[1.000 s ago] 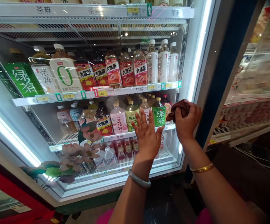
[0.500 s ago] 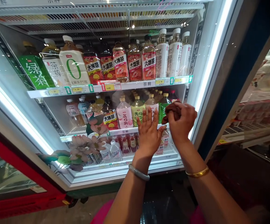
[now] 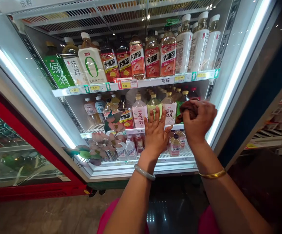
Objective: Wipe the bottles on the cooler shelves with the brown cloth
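Observation:
A brown cloth (image 3: 189,109) is bunched in my right hand (image 3: 200,120), whose fingers are closed round it. That hand is in front of the right end of the middle shelf, by the fridge's glass door (image 3: 121,104). My left hand (image 3: 155,135) is spread out, palm forward, and appears to rest on the glass; it holds nothing. Behind its fingers stand a yellow-green labelled bottle (image 3: 153,103), a pink bottle (image 3: 139,112) and a pale bottle (image 3: 169,109). A flower decal (image 3: 106,141) shows on the glass to the left.
Tea bottles (image 3: 137,58) line the upper shelf, with price tags (image 3: 125,84) along its edge. Smaller bottles (image 3: 175,144) stand at the bottom. A red-framed freezer (image 3: 65,169) is at the left, and a dark blue panel (image 3: 250,71) borders the right.
The view has shifted, so the fridge sits further right and slightly higher. My right hand has moved a little right and up with the cloth; my left hand stays spread.

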Motion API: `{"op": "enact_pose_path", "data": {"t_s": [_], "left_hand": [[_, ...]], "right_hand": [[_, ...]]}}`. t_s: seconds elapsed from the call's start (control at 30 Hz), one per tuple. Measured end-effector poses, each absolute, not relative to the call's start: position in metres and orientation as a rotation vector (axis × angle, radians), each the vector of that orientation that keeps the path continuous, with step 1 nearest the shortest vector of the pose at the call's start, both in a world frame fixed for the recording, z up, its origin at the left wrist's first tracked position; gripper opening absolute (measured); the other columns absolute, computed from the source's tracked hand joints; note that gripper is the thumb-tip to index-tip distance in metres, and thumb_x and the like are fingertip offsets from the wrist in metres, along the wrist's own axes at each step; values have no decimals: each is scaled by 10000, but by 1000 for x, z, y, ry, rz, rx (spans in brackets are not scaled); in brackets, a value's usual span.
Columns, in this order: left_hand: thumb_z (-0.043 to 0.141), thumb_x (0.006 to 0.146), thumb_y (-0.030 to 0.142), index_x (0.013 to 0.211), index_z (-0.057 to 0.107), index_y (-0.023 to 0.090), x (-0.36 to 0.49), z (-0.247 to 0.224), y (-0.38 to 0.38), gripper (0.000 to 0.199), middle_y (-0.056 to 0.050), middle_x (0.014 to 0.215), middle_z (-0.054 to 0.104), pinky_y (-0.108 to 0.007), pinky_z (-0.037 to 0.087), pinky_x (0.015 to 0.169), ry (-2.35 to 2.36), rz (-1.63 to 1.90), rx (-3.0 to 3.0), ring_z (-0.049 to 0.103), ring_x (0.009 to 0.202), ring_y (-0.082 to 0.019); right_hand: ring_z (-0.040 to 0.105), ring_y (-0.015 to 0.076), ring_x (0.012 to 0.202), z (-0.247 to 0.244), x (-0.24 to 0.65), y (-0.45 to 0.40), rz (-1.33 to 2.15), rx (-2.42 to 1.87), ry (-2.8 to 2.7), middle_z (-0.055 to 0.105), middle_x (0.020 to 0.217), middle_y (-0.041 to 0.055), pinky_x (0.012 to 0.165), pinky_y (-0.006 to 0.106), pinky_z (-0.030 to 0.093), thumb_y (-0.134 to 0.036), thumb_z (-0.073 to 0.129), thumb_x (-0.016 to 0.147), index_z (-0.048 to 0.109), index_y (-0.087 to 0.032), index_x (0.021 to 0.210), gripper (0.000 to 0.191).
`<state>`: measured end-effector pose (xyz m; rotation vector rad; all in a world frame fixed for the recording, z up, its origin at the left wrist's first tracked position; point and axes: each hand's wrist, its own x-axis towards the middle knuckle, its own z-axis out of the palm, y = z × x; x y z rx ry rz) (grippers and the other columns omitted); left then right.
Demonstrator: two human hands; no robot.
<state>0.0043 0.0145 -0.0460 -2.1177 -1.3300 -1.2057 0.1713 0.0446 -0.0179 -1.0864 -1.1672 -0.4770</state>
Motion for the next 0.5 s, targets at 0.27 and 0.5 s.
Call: {"op": "enact_pose_path", "data": {"t_s": [0.27,0.5], "left_hand": [[330,1062,500,1667,152,214,5,-78,19,693,-92,1744,161,-579,5,1313,-1328,-1148,-2142,-43,1621,-267],[429,1039,494,1643,265,268,18,-96,22,666,-74,1746,141,-614,-21,1297,-1407,-1115,-2102,-56,1618,-286]], "right_hand": [[579,292,1169,-51,160,35,-663,-1027,-1638,672,1192,48,1034,489,429,-299,677,855,698,-330,1119,267],[585,328,1136,-53,222,51,-658,-1070,-1225,643,1141,110,989,528,463,-263,651,796,670,-247,1160,364]]}}
